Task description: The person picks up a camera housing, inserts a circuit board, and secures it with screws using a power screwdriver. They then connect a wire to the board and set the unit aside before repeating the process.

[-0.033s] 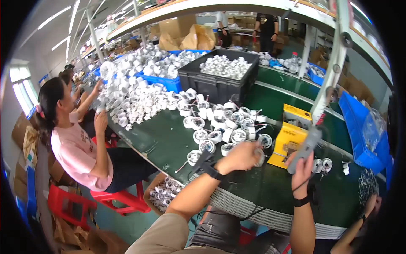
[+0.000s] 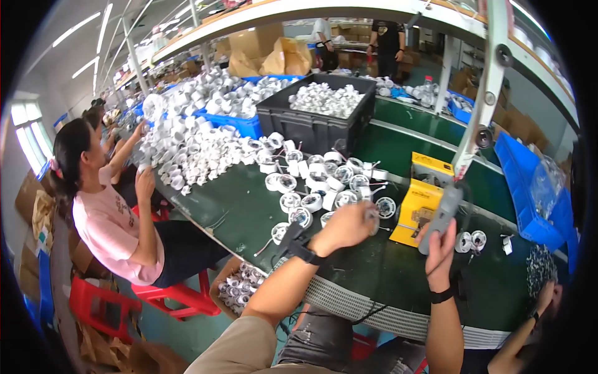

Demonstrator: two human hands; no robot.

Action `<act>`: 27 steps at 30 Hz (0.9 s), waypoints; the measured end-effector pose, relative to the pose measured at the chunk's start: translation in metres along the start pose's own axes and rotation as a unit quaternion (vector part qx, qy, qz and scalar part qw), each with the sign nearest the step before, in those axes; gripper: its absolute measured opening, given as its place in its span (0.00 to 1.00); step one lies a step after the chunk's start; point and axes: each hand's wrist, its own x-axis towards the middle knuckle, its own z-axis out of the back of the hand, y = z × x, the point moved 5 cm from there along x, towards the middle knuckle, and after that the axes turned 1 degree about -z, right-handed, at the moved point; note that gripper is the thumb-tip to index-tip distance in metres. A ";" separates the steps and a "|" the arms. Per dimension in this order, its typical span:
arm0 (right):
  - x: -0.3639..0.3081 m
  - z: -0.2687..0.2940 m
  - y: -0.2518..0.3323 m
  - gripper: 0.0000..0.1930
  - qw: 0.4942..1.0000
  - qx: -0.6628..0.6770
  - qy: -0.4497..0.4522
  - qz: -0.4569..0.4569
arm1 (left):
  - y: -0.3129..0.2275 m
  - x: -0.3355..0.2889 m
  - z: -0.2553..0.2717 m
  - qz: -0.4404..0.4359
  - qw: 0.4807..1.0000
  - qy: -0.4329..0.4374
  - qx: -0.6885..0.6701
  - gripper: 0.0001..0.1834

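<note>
My left hand (image 2: 349,225) is closed on a small round white part (image 2: 373,222), blurred and partly covered by the fingers, above the green work surface (image 2: 367,274). In my right hand (image 2: 441,249) is a grey electric screwdriver (image 2: 442,218), held upright and slanting, with a dark cable along the wrist. Its tip is not clear. Behind my left hand lie several round white housings (image 2: 346,199) with wires and circuit parts inside. Beside the screwdriver stands an open yellow box (image 2: 413,212) with small parts in it. Just right of the screwdriver are two round housings (image 2: 471,241).
A black crate (image 2: 311,132) of small white parts stands behind, with a large heap of white cups (image 2: 187,149) to its left. A person in pink (image 2: 115,227) sits at the left; another person's hand (image 2: 547,298) is at the right. A blue bin (image 2: 529,193) leans there.
My left hand and the round white part have risen slightly. The whole view has shifted a little; both hands keep their hold.
</note>
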 end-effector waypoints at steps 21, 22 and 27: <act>-0.011 0.121 0.012 0.14 0.789 -0.596 -0.117 -0.091 | 0.002 0.000 -0.006 -0.094 0.951 -0.266 0.126 0.22; -0.015 0.126 0.007 0.15 0.807 -0.574 -0.107 -0.089 | 0.001 -0.001 -0.007 -0.107 0.950 -0.266 0.121 0.21; -0.024 0.133 -0.009 0.14 0.847 -0.502 -0.086 -0.152 | -0.003 -0.003 -0.014 -0.127 0.946 -0.270 0.127 0.16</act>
